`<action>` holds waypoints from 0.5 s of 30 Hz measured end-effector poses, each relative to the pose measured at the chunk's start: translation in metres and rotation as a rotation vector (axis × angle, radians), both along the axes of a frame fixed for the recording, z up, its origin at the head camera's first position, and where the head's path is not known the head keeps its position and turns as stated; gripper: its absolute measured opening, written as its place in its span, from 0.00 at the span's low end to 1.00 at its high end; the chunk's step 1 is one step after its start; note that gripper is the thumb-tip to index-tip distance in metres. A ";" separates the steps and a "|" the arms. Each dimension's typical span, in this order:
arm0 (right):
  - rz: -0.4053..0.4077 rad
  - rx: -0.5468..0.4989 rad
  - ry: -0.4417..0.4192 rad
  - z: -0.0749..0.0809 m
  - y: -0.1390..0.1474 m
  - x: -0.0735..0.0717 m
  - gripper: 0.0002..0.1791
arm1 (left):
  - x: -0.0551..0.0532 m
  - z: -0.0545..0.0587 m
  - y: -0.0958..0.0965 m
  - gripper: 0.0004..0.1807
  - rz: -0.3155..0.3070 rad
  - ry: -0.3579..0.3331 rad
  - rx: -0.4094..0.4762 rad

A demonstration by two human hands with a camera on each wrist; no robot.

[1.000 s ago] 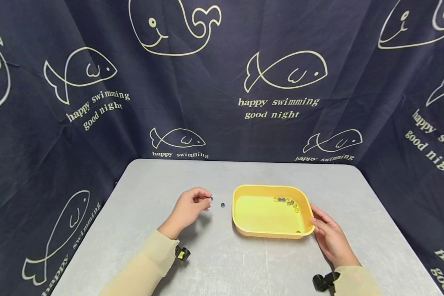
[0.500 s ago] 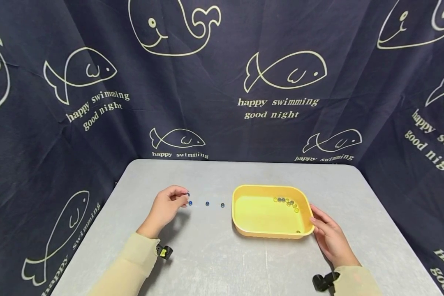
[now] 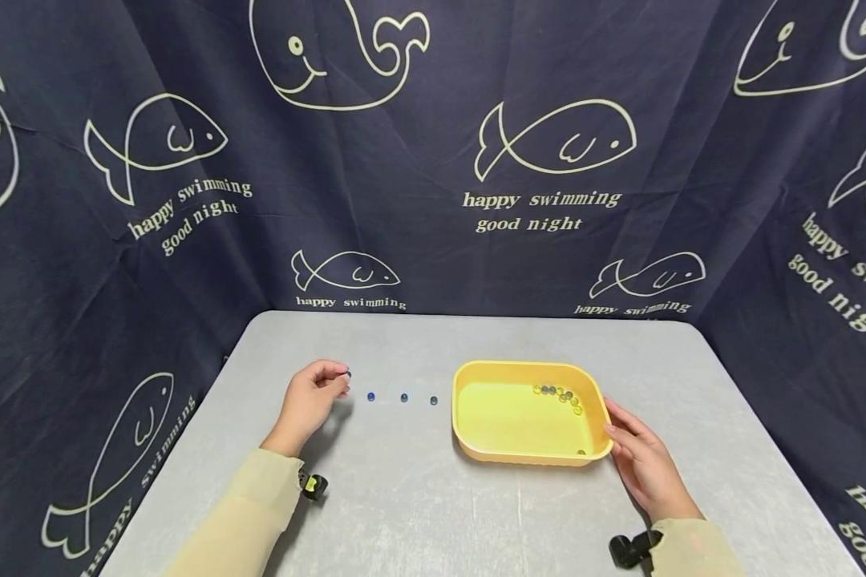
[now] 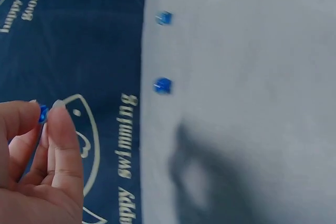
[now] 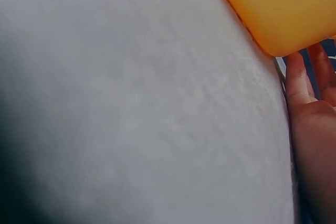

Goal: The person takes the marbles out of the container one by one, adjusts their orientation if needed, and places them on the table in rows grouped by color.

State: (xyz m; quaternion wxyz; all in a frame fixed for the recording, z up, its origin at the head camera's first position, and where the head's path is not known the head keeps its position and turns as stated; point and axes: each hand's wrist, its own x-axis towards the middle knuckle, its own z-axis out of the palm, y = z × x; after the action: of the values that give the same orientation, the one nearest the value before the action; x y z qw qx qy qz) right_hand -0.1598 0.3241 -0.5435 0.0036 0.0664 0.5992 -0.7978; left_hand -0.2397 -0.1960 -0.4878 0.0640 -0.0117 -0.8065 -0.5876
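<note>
My left hand [image 3: 310, 398] is raised at the left part of the table, pinching a blue marble [image 4: 43, 113] between thumb and fingertips. To its right, three more marbles stand spaced in a row: a bright blue marble [image 3: 371, 397], a middle marble [image 3: 404, 397] and a darker marble [image 3: 434, 401] nearest the tub. A shallow yellow plastic tub [image 3: 512, 458] rests right of them. At its right end my right hand [image 3: 649, 469] holds the rim, thumb at the edge and fingers along the outer wall. In the right wrist view the tub hides part of the fingertips.
Several clear and dark marbles [image 3: 563, 393] gather in the tub's far right corner, and a lone marble [image 3: 581, 453] lies by its near right corner. The grey table [image 3: 433, 529] is bordered by a dark blue curtain [image 3: 433, 160] with fish drawings.
My left hand has moved left, away from the tub, leaving two more blue marbles on the table in the row. It still pinches one. My right hand and the tub have stayed put.
</note>
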 end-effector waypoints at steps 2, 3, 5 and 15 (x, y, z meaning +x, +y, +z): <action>-0.003 0.003 -0.005 0.000 0.000 0.000 0.33 | -0.003 -0.008 -0.003 0.05 0.022 -0.009 -0.017; -0.004 0.004 -0.007 0.001 -0.001 0.000 0.34 | -0.004 -0.012 -0.004 0.06 0.028 -0.016 -0.020; -0.005 0.006 -0.008 0.001 -0.001 0.000 0.33 | -0.006 -0.018 -0.006 0.06 0.031 -0.034 -0.024; -0.004 -0.005 0.005 -0.001 0.000 0.001 0.32 | -0.013 -0.040 -0.013 0.07 0.053 -0.096 -0.005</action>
State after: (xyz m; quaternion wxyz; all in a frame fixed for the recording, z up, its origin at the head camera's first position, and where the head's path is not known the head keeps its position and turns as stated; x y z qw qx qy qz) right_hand -0.1592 0.3242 -0.5442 0.0005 0.0656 0.5972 -0.7994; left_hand -0.2523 -0.2088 -0.5282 0.0407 0.0376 -0.8100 -0.5838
